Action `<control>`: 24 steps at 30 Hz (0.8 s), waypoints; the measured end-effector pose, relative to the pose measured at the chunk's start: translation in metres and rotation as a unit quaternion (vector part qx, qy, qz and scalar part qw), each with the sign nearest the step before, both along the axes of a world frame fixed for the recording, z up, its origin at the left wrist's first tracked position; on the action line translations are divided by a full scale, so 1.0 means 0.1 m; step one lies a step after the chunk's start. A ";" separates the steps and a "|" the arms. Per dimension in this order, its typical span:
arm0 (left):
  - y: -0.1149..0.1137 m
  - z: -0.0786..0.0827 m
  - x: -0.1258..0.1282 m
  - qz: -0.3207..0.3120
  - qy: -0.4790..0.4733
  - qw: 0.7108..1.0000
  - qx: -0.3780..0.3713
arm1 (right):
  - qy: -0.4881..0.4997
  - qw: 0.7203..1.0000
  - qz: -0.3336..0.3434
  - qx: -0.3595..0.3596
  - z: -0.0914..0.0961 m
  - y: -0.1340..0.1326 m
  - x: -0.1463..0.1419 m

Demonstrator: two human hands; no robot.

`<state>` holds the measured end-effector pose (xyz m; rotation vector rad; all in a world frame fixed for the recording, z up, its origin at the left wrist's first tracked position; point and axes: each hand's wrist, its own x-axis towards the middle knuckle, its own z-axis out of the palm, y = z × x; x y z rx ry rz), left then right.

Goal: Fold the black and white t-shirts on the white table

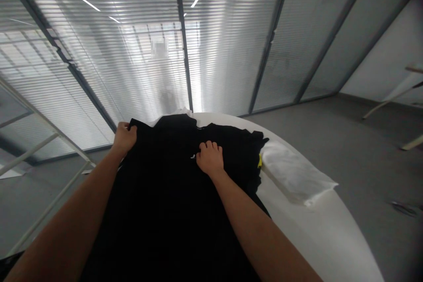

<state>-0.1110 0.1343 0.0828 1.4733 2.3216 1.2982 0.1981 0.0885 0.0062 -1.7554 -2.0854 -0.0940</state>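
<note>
Centrally, a shirt (165, 202) is lying on the white table (330, 233). The left hand (124, 137) is clamping its ten-o'clock edge, and the right hand (209, 157) is resting mid-shirt, grip unclear. At twelve o'clock, blinds (228, 39) are covering the wall.

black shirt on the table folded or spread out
Spread out: black shirt lies flat over the white table, left hand gripping its far edge, right hand resting on it.

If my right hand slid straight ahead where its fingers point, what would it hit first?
The right hand would probably cross only more of the black shirt under it, then reach the bare white table past the shirt's far edge. Depth is hard to judge.
</note>
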 end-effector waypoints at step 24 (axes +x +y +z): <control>-0.33 -0.50 0.78 -0.229 0.272 0.929 -0.099 | -0.004 1.000 -0.003 -0.025 0.02 0.00 -0.01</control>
